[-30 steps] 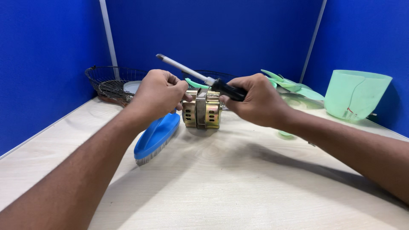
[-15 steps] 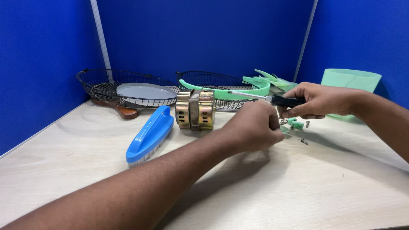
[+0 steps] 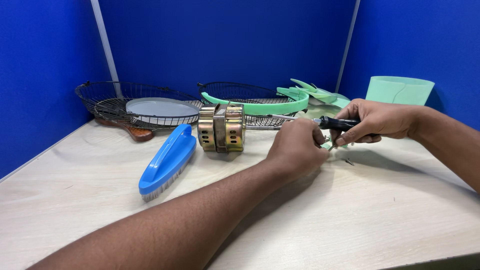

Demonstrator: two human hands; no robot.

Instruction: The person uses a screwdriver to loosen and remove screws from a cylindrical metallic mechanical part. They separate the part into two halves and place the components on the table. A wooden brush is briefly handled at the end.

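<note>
My right hand (image 3: 376,120) grips a screwdriver (image 3: 338,123) by its black handle, with the metal shaft pointing left over the table. My left hand (image 3: 298,148) reaches across to just below the handle, fingertips pinched on a small screw (image 3: 330,146). A brass-coloured motor (image 3: 221,127) stands alone on the table, to the left of both hands. Another loose screw (image 3: 348,161) lies on the table under my right hand.
A blue scrub brush (image 3: 167,160) lies left of the motor. Behind are two wire guards (image 3: 100,97), one holding a grey disc (image 3: 161,107), the other a green ring (image 3: 260,107). Green fan blades (image 3: 315,92) and a green housing (image 3: 400,90) sit back right. Blue walls enclose the table.
Both hands have left the motor and moved right. The motor now stands free on the table. My left hand has closed on a small screw beside the screwdriver.
</note>
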